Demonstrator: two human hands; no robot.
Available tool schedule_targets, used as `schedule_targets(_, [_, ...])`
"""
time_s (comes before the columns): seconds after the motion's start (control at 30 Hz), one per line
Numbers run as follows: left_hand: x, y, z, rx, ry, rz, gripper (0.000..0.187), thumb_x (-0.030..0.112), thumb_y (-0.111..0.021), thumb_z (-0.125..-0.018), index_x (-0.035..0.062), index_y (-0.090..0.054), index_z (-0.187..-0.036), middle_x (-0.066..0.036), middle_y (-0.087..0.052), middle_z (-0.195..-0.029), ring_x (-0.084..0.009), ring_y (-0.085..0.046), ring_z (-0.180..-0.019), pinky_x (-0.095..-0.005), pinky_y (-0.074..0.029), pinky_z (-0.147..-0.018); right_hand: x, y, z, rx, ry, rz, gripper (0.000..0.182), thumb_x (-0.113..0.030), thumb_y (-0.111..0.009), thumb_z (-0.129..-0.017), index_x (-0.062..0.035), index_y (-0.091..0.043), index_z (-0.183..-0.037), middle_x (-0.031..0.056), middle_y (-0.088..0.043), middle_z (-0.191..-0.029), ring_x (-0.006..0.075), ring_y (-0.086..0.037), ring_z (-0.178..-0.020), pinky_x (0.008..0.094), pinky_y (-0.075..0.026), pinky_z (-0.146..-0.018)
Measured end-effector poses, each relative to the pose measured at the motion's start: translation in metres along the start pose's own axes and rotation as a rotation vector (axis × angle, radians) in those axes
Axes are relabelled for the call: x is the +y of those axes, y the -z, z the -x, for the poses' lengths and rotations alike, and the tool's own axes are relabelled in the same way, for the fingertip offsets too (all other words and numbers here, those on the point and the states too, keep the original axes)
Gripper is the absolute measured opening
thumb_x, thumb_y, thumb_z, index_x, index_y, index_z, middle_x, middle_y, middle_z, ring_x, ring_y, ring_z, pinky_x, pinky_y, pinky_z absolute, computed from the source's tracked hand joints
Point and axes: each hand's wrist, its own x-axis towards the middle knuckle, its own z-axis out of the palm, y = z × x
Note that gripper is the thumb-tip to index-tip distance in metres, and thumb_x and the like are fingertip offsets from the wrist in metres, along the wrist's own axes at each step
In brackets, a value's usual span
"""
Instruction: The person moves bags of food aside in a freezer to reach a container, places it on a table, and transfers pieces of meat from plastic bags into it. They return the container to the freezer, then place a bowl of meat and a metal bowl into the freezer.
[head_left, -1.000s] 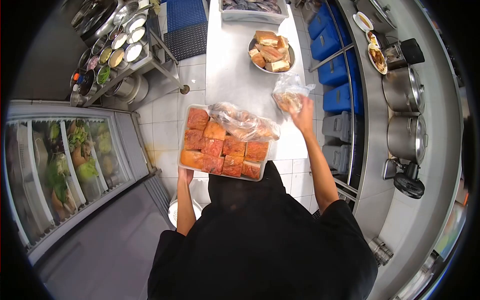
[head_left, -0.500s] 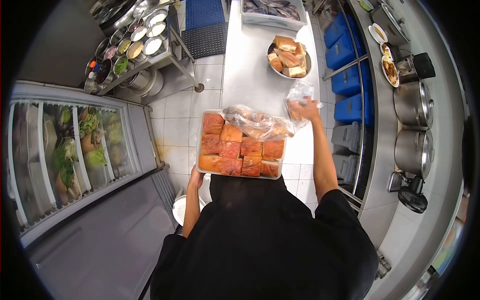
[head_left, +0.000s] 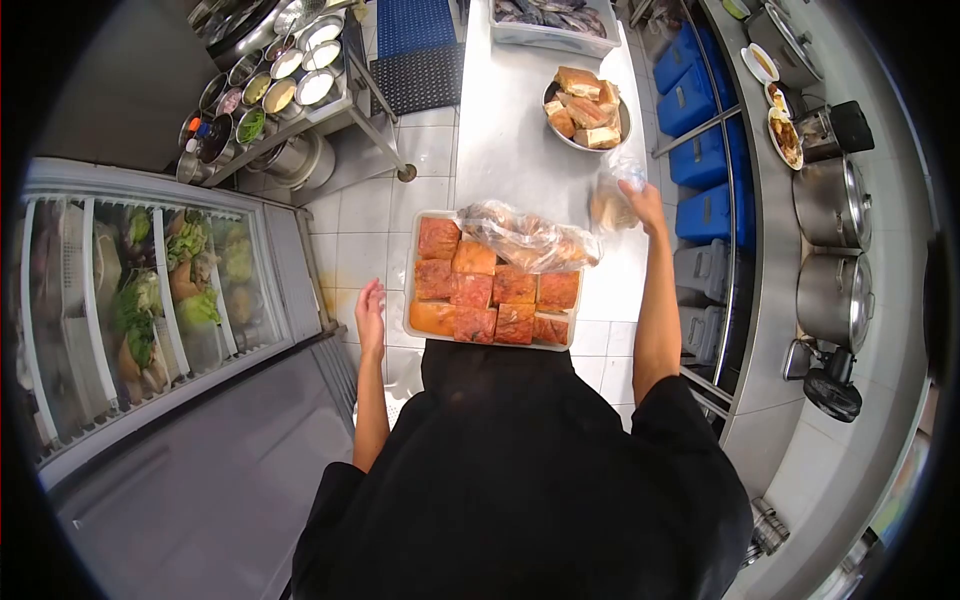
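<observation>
Near the table's front end is a pale tray with several square, reddish-brown slabs of what looks like meat in it. A clear plastic bag of brownish food lies across its far side. My left hand is off the tray's left edge, fingers apart and nothing in it. Right of the tray, my right hand grips a smaller clear plastic bag with something brownish inside; motion blurs it. Just beyond that bag stands a metal bowl of golden, thick-cut chunks.
A clear bin of dark fish-like pieces sits at the steel table's far end. Left are a glass-fronted fridge and a rack of sauce tubs. Blue containers and a counter with pots line the right.
My left hand has let go of the tray and moved left of it. My right hand has shifted slightly right with the small bag.
</observation>
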Motion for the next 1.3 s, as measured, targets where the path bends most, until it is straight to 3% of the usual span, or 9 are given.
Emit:
schedule_targets(0.17, [0.096,-0.050,0.013,0.045,-0.395,-0.054,0.032,0.017,-0.049,-0.103,0.0009,-0.056,-0.130,-0.012,-0.060,-0.128,-0.0195,-0.056,-0.121,-0.0338,-0.045,-0.100,-0.099,0.038,0.107,0.171,0.219,-0.175,0.040,-0.028,-0.068,-0.092,0.0040,-0.064,-0.115,0.0131,-0.071,-0.103,0.0169,-0.064,-0.092,0.0306,-0.048,-0.084])
schedule_targets(0.3, [0.168,-0.121,0.046,-0.396,-0.581,0.086,0.034,0.013,-0.055,-0.099,0.0050,-0.054,-0.133,-0.010,-0.057,-0.129,-0.0187,-0.055,-0.122,-0.0342,-0.047,-0.099,-0.179,0.032,0.183,0.129,0.297,-0.351,0.039,-0.031,-0.066,-0.095,0.0025,-0.065,-0.115,0.0075,-0.069,-0.105,0.0126,-0.061,-0.093,0.0275,-0.046,-0.086])
schedule_targets(0.37, [0.193,-0.149,0.067,-0.662,-0.392,0.165,0.054,0.020,-0.059,-0.099,0.0050,-0.038,-0.146,-0.010,-0.049,-0.139,-0.0210,-0.051,-0.127,-0.0365,-0.044,-0.104,-0.201,0.010,0.211,0.074,0.262,-0.505,0.038,-0.031,-0.064,-0.097,0.0025,-0.065,-0.114,0.0046,-0.069,-0.102,0.0117,-0.060,-0.093,0.0275,-0.046,-0.086])
schedule_targets(0.5, [0.197,-0.164,0.078,-0.746,-0.050,0.723,0.065,0.016,-0.066,-0.094,0.0093,-0.031,-0.149,-0.009,-0.048,-0.140,-0.0200,-0.050,-0.128,-0.0371,-0.044,-0.105,-0.227,-0.046,0.247,-0.251,0.035,-0.816,0.046,-0.028,-0.064,-0.097,0.0031,-0.055,-0.129,0.0101,-0.064,-0.114,0.0134,-0.059,-0.103,0.0299,-0.047,-0.092])
schedule_targets(0.7, [0.157,-0.134,0.056,-0.687,0.175,0.857,0.063,0.008,-0.070,-0.091,0.0079,-0.036,-0.144,-0.007,-0.055,-0.131,-0.0172,-0.055,-0.121,-0.0370,-0.047,-0.102,-0.227,-0.097,0.262,0.122,0.462,-0.183,0.072,-0.019,-0.064,-0.095,0.0038,-0.022,-0.149,0.0250,-0.042,-0.141,0.0314,-0.049,-0.126,0.0403,-0.038,-0.107])
schedule_targets(0.87, [0.143,-0.116,0.057,-0.553,0.139,0.819,0.057,0.008,-0.069,-0.092,0.0072,-0.039,-0.141,-0.006,-0.057,-0.128,-0.0171,-0.056,-0.118,-0.0355,-0.048,-0.101,-0.209,-0.110,0.269,-0.236,0.553,0.015,0.045,-0.023,-0.054,-0.099,0.0017,-0.048,-0.137,0.0263,-0.045,-0.140,0.0404,-0.044,-0.133,0.0433,-0.036,-0.109])
schedule_targets(1.0, [0.155,-0.108,0.060,-0.473,-0.124,0.625,0.052,0.008,-0.068,-0.092,0.0069,-0.042,-0.137,-0.007,-0.057,-0.126,-0.0165,-0.057,-0.116,-0.0337,-0.049,-0.099,-0.205,-0.131,0.292,-0.557,0.274,-0.256,0.044,-0.026,-0.059,-0.098,0.0025,-0.052,-0.131,0.0201,-0.060,-0.121,0.0285,-0.056,-0.116,0.0389,-0.042,-0.101])
schedule_targets(1.17, [0.147,-0.085,0.049,-0.617,0.092,0.638,0.046,0.009,-0.068,-0.092,0.0075,-0.045,-0.132,-0.009,-0.055,-0.127,-0.0168,-0.056,-0.116,-0.0322,-0.049,-0.097,-0.183,-0.146,0.296,-0.763,0.109,-0.533,0.048,-0.025,-0.072,-0.091,0.0017,-0.054,-0.127,0.0074,-0.062,-0.113,0.0127,-0.056,-0.103,0.0310,-0.047,-0.092])
schedule_targets(1.3, [0.122,-0.090,0.044,-0.555,-0.060,0.411,0.047,0.014,-0.068,-0.092,0.0060,-0.044,-0.132,-0.011,-0.055,-0.128,-0.0217,-0.057,-0.116,-0.0345,-0.049,-0.096,-0.154,-0.153,0.283,-0.500,0.097,-0.468,0.052,-0.025,-0.074,-0.089,0.0007,-0.051,-0.127,0.0104,-0.060,-0.117,0.0166,-0.057,-0.104,0.0333,-0.047,-0.093])
